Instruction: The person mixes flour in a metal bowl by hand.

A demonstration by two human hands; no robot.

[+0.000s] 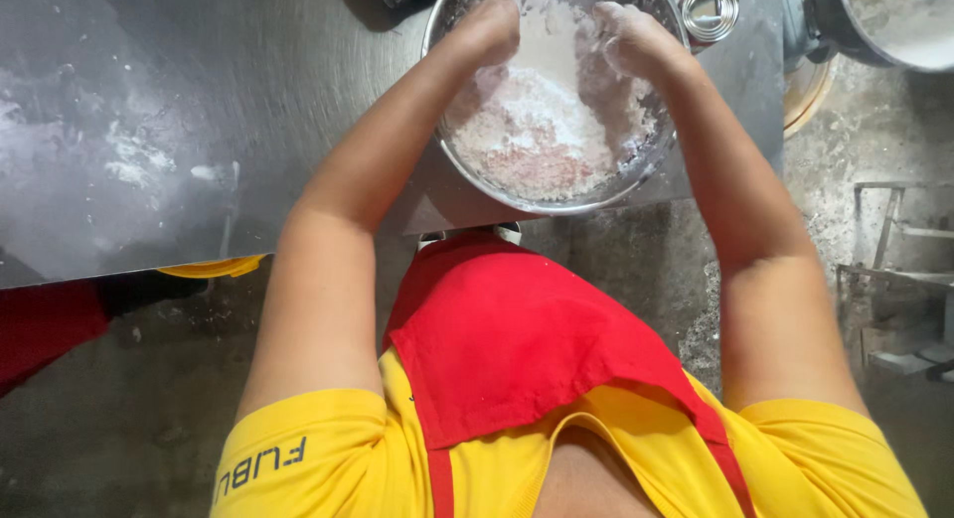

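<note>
1. While both hands are down inside the metal bowl (636,175), the left hand (489,29) and the right hand (636,39) sit side by side at the far side of the white flour (542,121). Both look loosely curled and dusted white. I cannot tell if they hold a clump.
2. Because the bowl sits at the near edge of the worktop (199,111), close to the right corner, the arms reach it easily from above.
3. A small round tin (710,9) stands just beside the bowl, at the far right.
4. A bigger pot (894,21) with white stuff in it sits off the right end of the worktop.
5. White smears lie on the left part of the worktop.
6. A red apron (517,339) hangs below the bowl. Nothing blocks the hands.
</note>
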